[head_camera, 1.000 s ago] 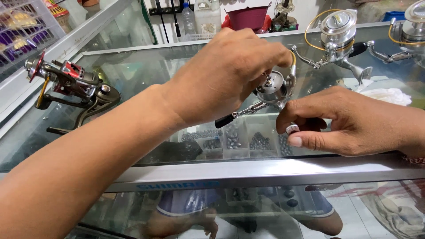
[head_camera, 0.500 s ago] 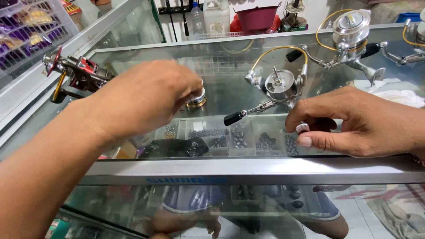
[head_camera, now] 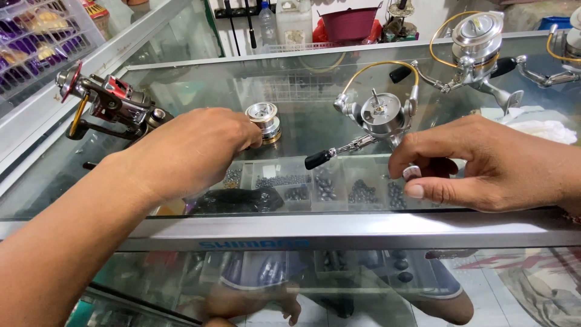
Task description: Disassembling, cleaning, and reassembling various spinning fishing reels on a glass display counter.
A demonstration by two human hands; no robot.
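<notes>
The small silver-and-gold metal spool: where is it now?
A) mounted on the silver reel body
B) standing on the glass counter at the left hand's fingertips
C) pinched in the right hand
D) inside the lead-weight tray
B: the small silver-and-gold metal spool stands on the glass counter, the left hand touching it.

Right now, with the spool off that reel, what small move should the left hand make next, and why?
Probably let go of the spool and draw the left hand back. The spool already stands upright on the glass counter, apart from the reel body, whose bare shaft sticks up, while the right hand steadies the reel at its foot.
</notes>
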